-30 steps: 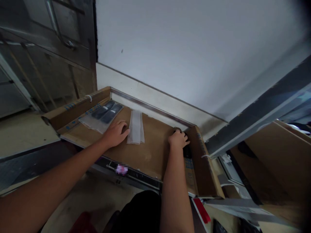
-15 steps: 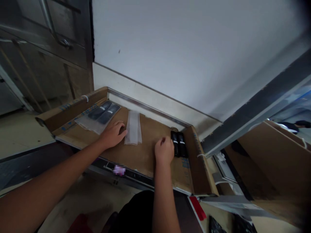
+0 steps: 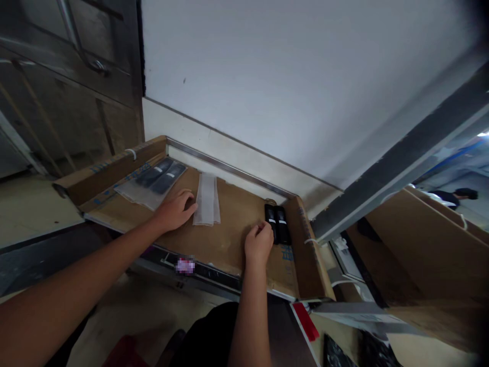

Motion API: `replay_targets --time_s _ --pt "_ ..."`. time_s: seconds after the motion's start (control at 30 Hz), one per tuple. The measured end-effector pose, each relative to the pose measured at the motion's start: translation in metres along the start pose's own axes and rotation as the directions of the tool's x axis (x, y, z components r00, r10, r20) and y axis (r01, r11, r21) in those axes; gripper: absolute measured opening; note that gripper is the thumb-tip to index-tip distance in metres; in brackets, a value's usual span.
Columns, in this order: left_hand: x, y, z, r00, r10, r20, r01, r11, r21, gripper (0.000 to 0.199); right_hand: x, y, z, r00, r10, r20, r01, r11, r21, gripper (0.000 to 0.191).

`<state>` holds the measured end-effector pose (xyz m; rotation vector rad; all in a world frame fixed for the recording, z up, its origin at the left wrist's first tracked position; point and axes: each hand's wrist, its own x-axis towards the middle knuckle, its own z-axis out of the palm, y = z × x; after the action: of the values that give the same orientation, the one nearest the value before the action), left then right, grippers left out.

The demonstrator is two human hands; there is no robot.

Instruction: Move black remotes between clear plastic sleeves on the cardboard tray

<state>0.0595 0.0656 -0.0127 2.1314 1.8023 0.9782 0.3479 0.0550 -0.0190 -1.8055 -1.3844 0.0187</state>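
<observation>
My left hand (image 3: 173,210) rests low over the cardboard, its thumb and fingers apart with nothing between them. Just right of it lie flat, clear plastic sleeves (image 3: 207,201), partly overlapping. Beyond its wrist, at the left, are two dark bundles with white bands (image 3: 165,176) inside clear sleeves. My right hand (image 3: 259,247) is closed, fingers curled, beside two long black bundles with white bands (image 3: 281,227). The fingertips come up against the nearer bundle; whether they touch it, or hold anything, I cannot tell.
The cardboard-lined tray (image 3: 225,244) has raised side walls and a white panel (image 3: 244,92) behind it. A metal door with a handle (image 3: 76,46) stands at the left. At the right are a large cardboard box (image 3: 431,255) and a distant person (image 3: 454,196).
My right hand has turned slightly, its fingertips now higher near the black bundles. My left hand stays beside the sleeves. The whole view has shifted a little.
</observation>
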Motion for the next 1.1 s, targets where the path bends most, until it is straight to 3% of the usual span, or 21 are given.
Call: replay_targets --time_s 0.17,0.3,0.5,0.73,0.9,1.1 --pt "-0.001 0.001 -0.002 0.999 -0.009 0.038 0.009 1.0 -0.011 0.031 0.006 0.0 -0.002 0.998 0.012 0.057 -0.013 0.999 0.029 0.037" --pt "-0.002 0.001 -0.001 0.998 -0.027 0.055 0.03 0.998 -0.059 0.033 0.005 -0.001 -0.012 0.994 0.103 0.023 -0.104 0.994 0.023 0.033" --pt "-0.002 -0.001 0.0 0.998 -0.036 0.057 0.041 0.995 -0.09 0.033 0.001 -0.003 -0.015 0.993 0.118 0.027 -0.119 0.991 0.067 0.032" --pt "-0.001 0.004 -0.002 0.997 -0.033 0.07 0.038 0.997 -0.063 0.034 0.023 0.003 0.009 0.972 -0.013 0.233 -0.033 0.981 0.193 0.051" --pt "-0.002 0.004 -0.003 0.998 -0.036 0.053 0.04 0.997 -0.063 0.033 0.042 0.005 0.014 0.982 0.002 0.191 -0.043 0.976 0.214 0.048" --pt "-0.002 0.006 -0.003 1.0 0.007 0.021 -0.005 0.997 -0.08 0.029 0.038 0.003 0.009 0.971 -0.096 0.221 0.026 0.953 0.303 0.031"
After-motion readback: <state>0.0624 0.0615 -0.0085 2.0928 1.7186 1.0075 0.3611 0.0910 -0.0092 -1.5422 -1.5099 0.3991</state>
